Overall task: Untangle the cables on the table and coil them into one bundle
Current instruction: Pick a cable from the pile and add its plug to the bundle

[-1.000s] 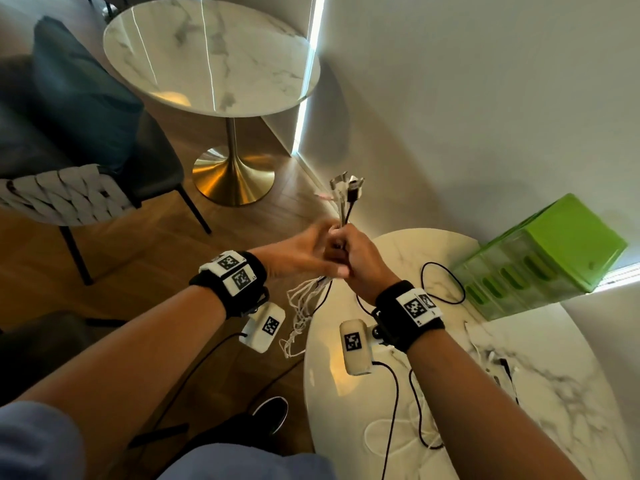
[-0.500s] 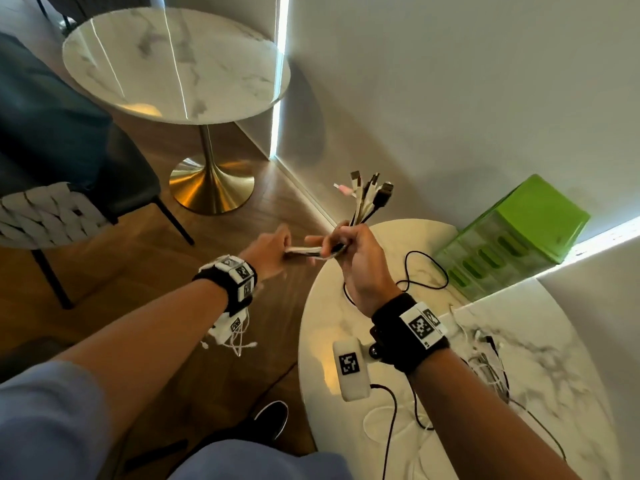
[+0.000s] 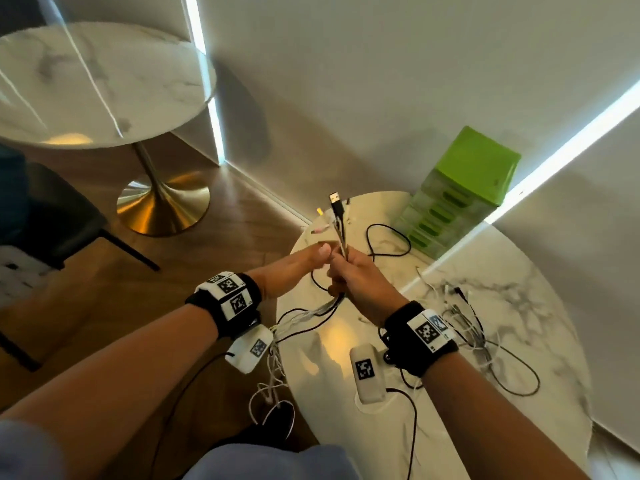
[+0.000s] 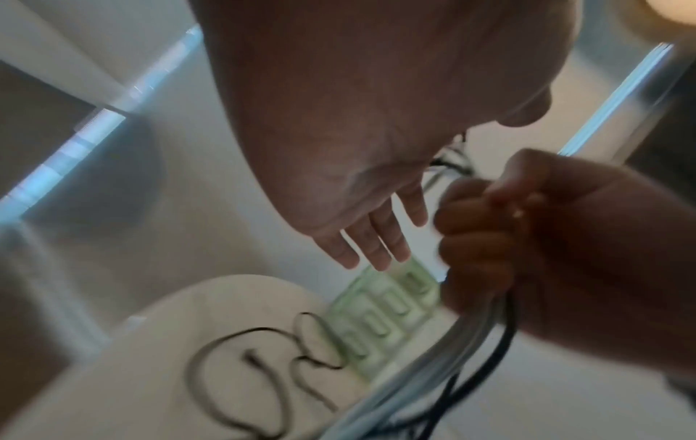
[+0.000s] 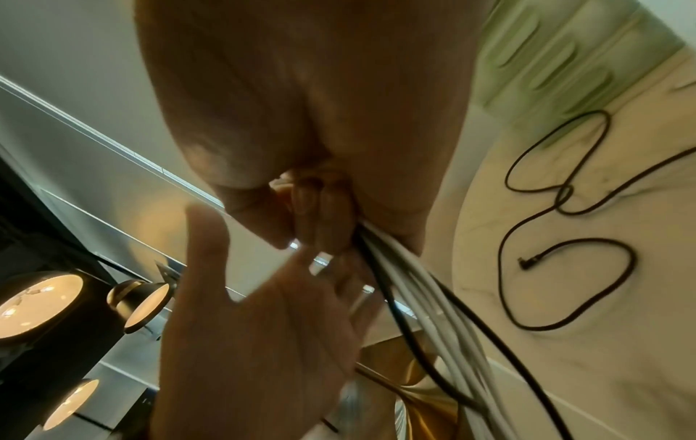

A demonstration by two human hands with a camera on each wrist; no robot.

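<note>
My right hand (image 3: 349,271) grips a bundle of white and black cables (image 3: 322,308) in its fist above the near edge of the round marble table (image 3: 502,271). The plug ends (image 3: 336,202) stick up out of the fist. Below it the strands (image 5: 414,282) trail down to the left and over the table edge. My left hand (image 3: 310,256) is right beside the fist, its fingers (image 4: 376,238) straight and spread, holding nothing. A loose black cable (image 3: 398,233) lies curled on the table behind the hands, and a tangle of white and black cables (image 3: 467,323) lies to the right.
A green drawer box (image 3: 460,188) stands at the back of the table against the wall. A second round marble table (image 3: 104,81) on a gold foot and a dark chair (image 3: 52,220) stand to the left on the wooden floor. White cable ends (image 3: 270,393) dangle off the table edge.
Half a second ago my left hand was drawing a white strand out to the left. It has come back beside my right fist with its fingers straight. My right hand still grips the bundle.
</note>
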